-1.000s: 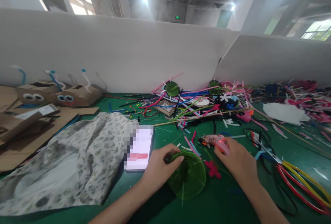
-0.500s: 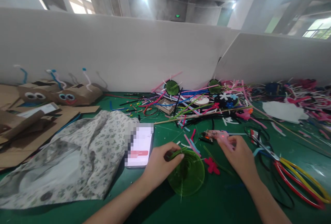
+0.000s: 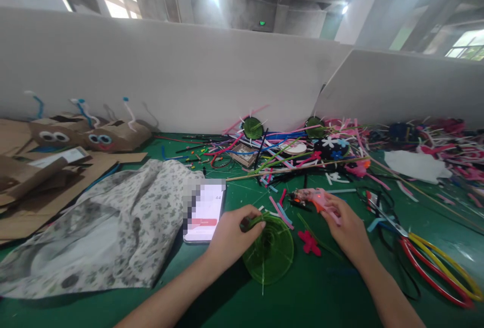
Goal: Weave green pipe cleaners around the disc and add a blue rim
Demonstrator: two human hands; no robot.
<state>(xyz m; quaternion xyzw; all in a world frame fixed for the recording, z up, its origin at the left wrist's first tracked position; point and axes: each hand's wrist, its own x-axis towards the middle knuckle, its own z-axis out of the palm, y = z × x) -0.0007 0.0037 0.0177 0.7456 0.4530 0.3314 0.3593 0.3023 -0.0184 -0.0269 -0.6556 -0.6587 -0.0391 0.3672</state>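
1. Surface: green mat [image 3: 321, 292], backed by white partition boards [image 3: 170, 75]; concrete ceiling with bright lamps above.
2. Left: floral cloth [image 3: 106, 227], spread flat; phone [image 3: 206, 212] on its right edge, screen lit; cardboard figures [image 3: 98, 139] with stick-on eyes at far left.
3. Far centre: heap of coloured strips [image 3: 287, 151], loose and tangled.
4. Right: scissors [image 3: 434, 262] with red and yellow handles. Red flower [image 3: 308, 243] between the hands.
5. Left hand [image 3: 230, 234]: fingers curled, pinching far-left rim of green disc [image 3: 270, 252], flat on near mat.
6. Right hand [image 3: 346, 224]: closed around pink glue gun [image 3: 313, 198], nozzle pointing left.
7. Against a second ago: same grips, same places; no visible shift.
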